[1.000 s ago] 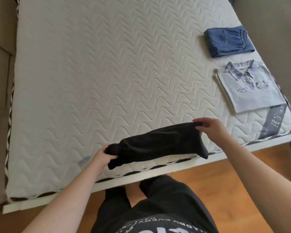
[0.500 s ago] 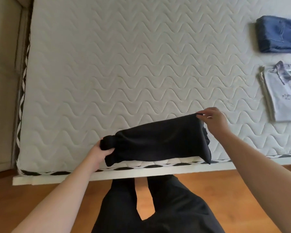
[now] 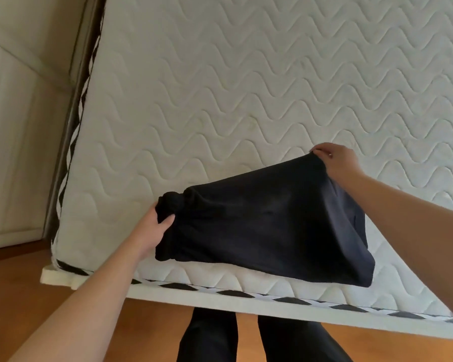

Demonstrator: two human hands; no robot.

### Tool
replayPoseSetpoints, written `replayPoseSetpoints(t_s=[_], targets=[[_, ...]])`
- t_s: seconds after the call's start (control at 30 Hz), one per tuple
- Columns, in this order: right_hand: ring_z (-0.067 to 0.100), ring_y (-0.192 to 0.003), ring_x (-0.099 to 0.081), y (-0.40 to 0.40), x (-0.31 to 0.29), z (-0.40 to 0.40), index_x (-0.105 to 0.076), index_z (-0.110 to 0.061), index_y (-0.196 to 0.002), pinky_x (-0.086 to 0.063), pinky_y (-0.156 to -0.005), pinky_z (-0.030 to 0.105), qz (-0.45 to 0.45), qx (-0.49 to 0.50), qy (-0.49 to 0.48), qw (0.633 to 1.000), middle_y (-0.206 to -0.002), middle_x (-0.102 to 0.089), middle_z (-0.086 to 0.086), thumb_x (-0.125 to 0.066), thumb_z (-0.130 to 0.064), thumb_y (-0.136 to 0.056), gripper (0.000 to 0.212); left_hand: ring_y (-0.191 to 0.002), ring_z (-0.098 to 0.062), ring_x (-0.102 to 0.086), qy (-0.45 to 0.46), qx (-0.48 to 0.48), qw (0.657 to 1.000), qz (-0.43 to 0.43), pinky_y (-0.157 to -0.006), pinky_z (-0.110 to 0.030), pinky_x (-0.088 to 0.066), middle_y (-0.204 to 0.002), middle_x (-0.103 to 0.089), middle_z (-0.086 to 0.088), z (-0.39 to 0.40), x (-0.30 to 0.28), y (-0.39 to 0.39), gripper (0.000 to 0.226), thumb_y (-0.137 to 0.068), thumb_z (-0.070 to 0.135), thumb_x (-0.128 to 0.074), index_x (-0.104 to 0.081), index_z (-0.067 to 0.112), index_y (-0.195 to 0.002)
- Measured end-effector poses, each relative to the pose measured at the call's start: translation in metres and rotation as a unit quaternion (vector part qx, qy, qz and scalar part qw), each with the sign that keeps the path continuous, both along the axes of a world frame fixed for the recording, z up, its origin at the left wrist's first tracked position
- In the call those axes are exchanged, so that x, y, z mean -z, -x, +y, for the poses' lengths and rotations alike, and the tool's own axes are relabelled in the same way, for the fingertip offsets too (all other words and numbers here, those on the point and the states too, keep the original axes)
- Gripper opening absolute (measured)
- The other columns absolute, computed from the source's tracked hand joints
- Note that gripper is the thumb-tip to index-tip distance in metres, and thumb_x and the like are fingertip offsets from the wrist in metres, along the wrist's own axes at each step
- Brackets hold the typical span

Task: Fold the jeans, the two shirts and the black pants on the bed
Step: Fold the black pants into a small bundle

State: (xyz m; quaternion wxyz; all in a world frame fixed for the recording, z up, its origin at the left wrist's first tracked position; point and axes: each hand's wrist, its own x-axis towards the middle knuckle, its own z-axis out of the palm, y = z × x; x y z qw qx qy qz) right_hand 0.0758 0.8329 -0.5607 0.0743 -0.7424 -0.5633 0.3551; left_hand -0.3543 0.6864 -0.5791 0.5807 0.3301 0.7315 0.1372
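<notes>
The black pants hang folded between my two hands above the near edge of the bed, the lower fold drooping toward the mattress border, though I cannot tell whether it touches; my left hand grips the bunched end on the left, thumb curled over the front of the cloth and the fingers hidden behind it; my right hand pinches the upper right corner, holding it higher and farther over the mattress than the left end, so the fabric slopes down from right to left; the bed shows a bare white quilted top with a wavy stitch pattern, and a black-and-white diamond trim runs along its near and left sides; I stand at the foot on a wooden floor, my dark trouser legs visible below the bed edge; a pale panelled wall rises at the left beside the bed.
</notes>
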Motion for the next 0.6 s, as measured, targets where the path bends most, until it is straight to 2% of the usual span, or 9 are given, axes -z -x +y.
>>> replayPoseSetpoints(t_s=[0.2,0.3,0.33,0.4,0.47,0.53,0.6], targets=[[0.028,-0.113,-0.057,0.041,0.042,0.039,-0.070,-0.015,-0.113,-0.039,-0.097,0.032,-0.012,-0.040,0.013,0.999,-0.121,-0.067,0.007,-0.048,-0.022,-0.102,0.026,-0.124,-0.018,-0.052,-0.006,-0.009,1.000,0.024,-0.105,-0.039,-0.042,-0.132,-0.055,0.005,0.019,0.026,0.041,0.056,-0.093,0.015,-0.066,-0.040,0.028,-0.142],[0.032,-0.117,-0.055,0.056,0.060,0.043,-0.061,-0.017,-0.126,-0.041,-0.097,0.037,-0.022,-0.008,0.048,0.999,-0.129,-0.062,0.011,-0.043,-0.033,-0.103,0.033,-0.125,-0.020,-0.052,0.022,-0.016,1.000,0.011,-0.104,-0.041,-0.044,-0.135,-0.053,0.006,0.024,0.037,0.041,0.077,-0.085,0.015,-0.075,-0.032,0.034,-0.146],[0.031,-0.118,-0.054,0.061,0.064,0.041,-0.057,-0.018,-0.131,-0.041,-0.098,0.038,-0.028,-0.005,0.049,0.998,-0.131,-0.059,0.011,-0.043,-0.040,-0.102,0.038,-0.123,-0.019,-0.052,0.031,-0.026,0.999,0.004,-0.101,-0.039,-0.045,-0.135,-0.052,0.008,0.028,0.038,0.038,0.083,-0.082,0.020,-0.078,-0.029,0.035,-0.148],[0.030,-0.123,-0.049,0.069,0.066,0.037,-0.049,-0.024,-0.137,-0.037,-0.105,0.045,-0.058,-0.049,0.022,0.997,-0.134,-0.053,0.007,-0.047,-0.051,-0.098,0.048,-0.117,-0.018,-0.053,0.042,-0.072,0.997,0.004,-0.097,-0.037,-0.045,-0.130,-0.050,0.010,0.039,0.035,0.028,0.088,-0.076,0.045,-0.081,-0.030,0.035,-0.147],[0.030,-0.128,-0.043,0.079,0.066,0.031,-0.044,-0.029,-0.140,-0.032,-0.109,0.048,-0.084,-0.124,0.006,0.989,-0.136,-0.049,0.004,-0.057,-0.056,-0.091,0.058,-0.117,-0.022,-0.054,0.055,-0.119,0.991,0.033,-0.099,-0.041,-0.046,-0.127,-0.051,0.007,0.051,0.033,0.018,0.089,-0.072,0.070,-0.071,-0.036,0.030,-0.143],[0.030,-0.128,-0.041,0.085,0.069,0.029,-0.044,-0.031,-0.139,-0.030,-0.110,0.049,-0.098,-0.179,0.019,0.979,-0.136,-0.047,0.004,-0.067,-0.056,-0.084,0.065,-0.121,-0.026,-0.053,0.042,-0.108,0.989,0.091,-0.102,-0.041,-0.045,-0.131,-0.054,0.001,0.057,0.035,0.009,0.084,-0.077,0.070,-0.064,-0.042,0.022,-0.142],[0.030,-0.122,-0.045,0.084,0.074,0.031,-0.050,-0.030,-0.133,-0.033,-0.107,0.047,-0.105,-0.200,0.028,0.974,-0.126,-0.051,0.004,-0.071,-0.048,-0.083,0.057,-0.126,-0.028,-0.051,0.019,-0.079,0.989,0.121,-0.103,-0.038,-0.041,-0.138,-0.054,-0.003,0.056,0.041,0.007,0.074,-0.085,0.059,-0.064,-0.044,0.017,-0.142]])
